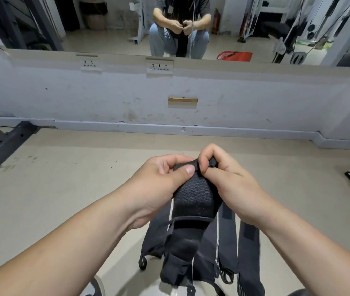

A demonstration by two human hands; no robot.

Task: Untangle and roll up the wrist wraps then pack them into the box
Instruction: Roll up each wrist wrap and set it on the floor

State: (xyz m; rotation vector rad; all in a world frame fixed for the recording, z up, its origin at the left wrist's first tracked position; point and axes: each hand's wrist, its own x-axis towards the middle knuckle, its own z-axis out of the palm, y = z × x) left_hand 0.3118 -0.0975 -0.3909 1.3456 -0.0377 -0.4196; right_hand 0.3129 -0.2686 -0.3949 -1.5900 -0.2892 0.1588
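Black wraps (pixel 193 238) hung in a tangled bunch over the floor (pixel 63 189). Both hands pinched one wrap's top end: left hand (pixel 161 180) with thumb on top, right hand (pixel 227 174) with fingers curled around it.

Together, left hand (pixel 159 180) and right hand (pixel 231 180) pinch (fingers (pixel 209 153) curled).

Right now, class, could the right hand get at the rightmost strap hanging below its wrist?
Probably yes, once freed. The strap hangs bare under the right hand, nothing across it. But that hand's fingers are pinching the black wrap, as is the left hand, so it must let go first.
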